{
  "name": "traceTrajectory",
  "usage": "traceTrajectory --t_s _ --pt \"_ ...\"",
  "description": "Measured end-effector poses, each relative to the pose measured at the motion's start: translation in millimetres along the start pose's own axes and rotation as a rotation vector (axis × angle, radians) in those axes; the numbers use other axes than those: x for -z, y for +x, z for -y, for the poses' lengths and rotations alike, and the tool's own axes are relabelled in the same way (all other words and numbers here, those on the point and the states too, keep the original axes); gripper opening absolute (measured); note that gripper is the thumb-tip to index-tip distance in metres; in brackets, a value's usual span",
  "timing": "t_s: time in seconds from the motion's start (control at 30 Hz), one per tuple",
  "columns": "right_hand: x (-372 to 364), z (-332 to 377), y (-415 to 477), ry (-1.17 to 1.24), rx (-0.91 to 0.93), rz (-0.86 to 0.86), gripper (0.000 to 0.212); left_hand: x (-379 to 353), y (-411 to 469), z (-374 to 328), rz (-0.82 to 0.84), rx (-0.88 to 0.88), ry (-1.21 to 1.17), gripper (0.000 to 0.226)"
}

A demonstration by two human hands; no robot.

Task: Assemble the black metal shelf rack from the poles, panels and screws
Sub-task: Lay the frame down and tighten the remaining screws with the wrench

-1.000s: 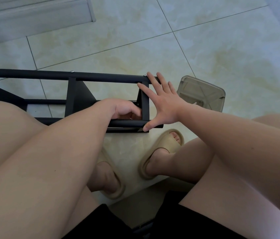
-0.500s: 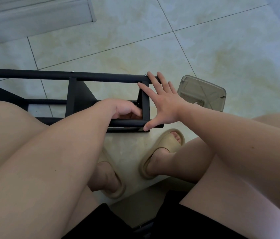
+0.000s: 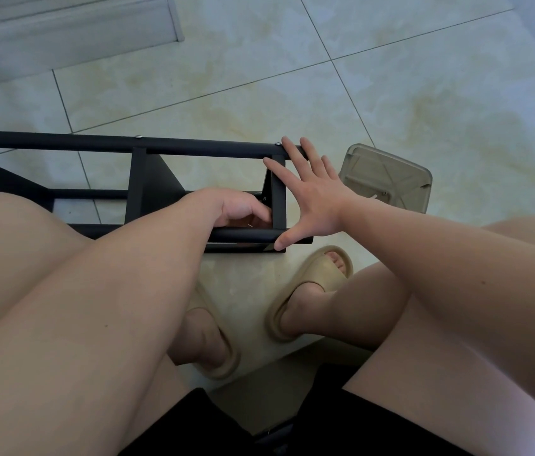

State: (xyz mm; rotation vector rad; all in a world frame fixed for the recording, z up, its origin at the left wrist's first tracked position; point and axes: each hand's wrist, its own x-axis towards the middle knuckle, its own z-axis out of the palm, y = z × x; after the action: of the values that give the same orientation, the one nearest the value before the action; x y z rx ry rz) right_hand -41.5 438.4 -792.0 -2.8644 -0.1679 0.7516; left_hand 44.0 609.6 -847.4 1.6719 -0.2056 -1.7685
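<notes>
The black metal shelf rack (image 3: 134, 179) lay on its side on the pale tiled floor (image 3: 259, 77) in front of the seated person's knees, its round poles running left to right with flat black panels fixed between them and two small screw heads showing on the far pole. The right hand (image 3: 312, 195) was spread flat and wide against the rack's right end panel, fingertips over the far pole and thumb on the near one. The left hand (image 3: 236, 209) reached inside the frame just beside that panel, fingers curled; what they held I could not tell.
</notes>
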Motion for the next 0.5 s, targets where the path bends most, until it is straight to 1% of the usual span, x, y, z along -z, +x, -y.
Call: traceTrajectory --t_s 0.1,0.2,0.23,0.33,0.43,0.5 --pt "0.1 0.1 0.2 -0.005 -0.001 0.002 0.148 -0.2 1.7 -0.9 0.003 -0.017 -0.025 0.032" --pt "-0.4 0.5 0.4 -0.005 0.000 0.003 0.148 -0.7 2.8 -0.8 -0.024 0.033 0.052 0.016" --pt "-0.6 0.5 0.5 -0.006 0.000 0.003 0.148 -0.8 3.2 -0.8 -0.025 0.042 0.066 0.015" --pt "-0.8 0.2 0.5 -0.010 -0.002 0.003 0.148 -1.3 3.8 -0.6 -0.015 0.024 0.061 0.022" --pt "-1.2 -0.2 1.1 -0.006 -0.002 0.000 0.149 -0.4 4.9 0.4 0.002 -0.008 0.025 0.016" --pt "-1.1 -0.3 1.0 -0.006 -0.002 0.001 0.148 0.1 5.8 1.7 0.012 -0.028 -0.039 0.017"
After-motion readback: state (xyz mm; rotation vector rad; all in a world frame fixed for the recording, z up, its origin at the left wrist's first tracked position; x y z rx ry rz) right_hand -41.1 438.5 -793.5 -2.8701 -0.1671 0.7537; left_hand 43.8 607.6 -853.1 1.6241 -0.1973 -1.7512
